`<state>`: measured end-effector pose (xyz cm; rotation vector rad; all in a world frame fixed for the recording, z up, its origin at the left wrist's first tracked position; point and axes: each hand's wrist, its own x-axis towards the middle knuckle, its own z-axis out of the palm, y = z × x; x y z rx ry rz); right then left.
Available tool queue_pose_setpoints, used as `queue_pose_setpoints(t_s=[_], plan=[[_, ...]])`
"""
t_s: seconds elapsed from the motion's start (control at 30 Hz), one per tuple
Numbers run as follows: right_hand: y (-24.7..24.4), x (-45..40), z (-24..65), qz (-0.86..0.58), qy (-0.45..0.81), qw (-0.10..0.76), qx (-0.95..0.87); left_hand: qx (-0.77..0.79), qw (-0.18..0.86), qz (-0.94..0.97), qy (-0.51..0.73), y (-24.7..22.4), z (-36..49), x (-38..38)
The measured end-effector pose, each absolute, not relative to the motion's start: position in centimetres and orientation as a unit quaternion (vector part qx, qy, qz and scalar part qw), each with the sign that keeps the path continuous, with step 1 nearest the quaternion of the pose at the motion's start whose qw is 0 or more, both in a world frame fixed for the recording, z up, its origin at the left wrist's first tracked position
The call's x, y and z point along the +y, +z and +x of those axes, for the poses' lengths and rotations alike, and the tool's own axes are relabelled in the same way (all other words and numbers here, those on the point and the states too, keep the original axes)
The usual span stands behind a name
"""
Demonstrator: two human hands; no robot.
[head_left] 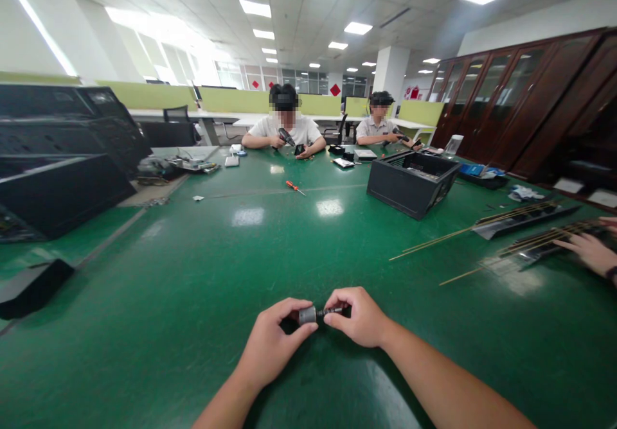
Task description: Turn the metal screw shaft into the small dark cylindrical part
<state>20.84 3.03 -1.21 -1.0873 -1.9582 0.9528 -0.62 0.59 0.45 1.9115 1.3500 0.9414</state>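
Low in the middle of the head view, my left hand pinches a short grey metal cylinder, which looks like a small motor housing, between thumb and fingers. My right hand is closed on a thin, dark, ridged shaft that lies in line with the cylinder's right end. The two parts meet or nearly meet; I cannot tell whether they are joined. Both hands are just above the green table.
Ahead lies an orange screwdriver. A dark bin stands right of it. Thin rods lie at right by another person's hand. Computer cases stand left. Two people work across the table with power drills.
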Motion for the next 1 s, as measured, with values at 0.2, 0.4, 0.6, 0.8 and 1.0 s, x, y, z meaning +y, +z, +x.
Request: queue_pose_setpoints(t_s=[0.2, 0.4, 0.6, 0.8, 1.0], plan=[[-1.11, 3.05, 20.86, -0.420, 0.369, 0.343, -0.755, 0.508, 0.300, 0.723, 0.359, 0.41, -0.63, 0.63], [-1.17, 2.98, 20.86, -0.419, 0.365, 0.348, -0.755, 0.510, 0.307, 0.720, 0.357, 0.29, -0.68, 0.70], [-1.11, 2.92, 20.93, -0.418, 0.364, 0.349, -0.755, 0.512, 0.309, 0.718, 0.355, 0.34, -0.69, 0.70], [-1.05, 3.02, 21.00, -0.414, 0.370, 0.350, -0.755, 0.518, 0.315, 0.713, 0.352, 0.23, -0.78, 0.68], [-1.10, 2.97, 20.98, -0.415, 0.380, 0.354, -0.747, 0.518, 0.321, 0.711, 0.352, 0.14, -0.77, 0.70]])
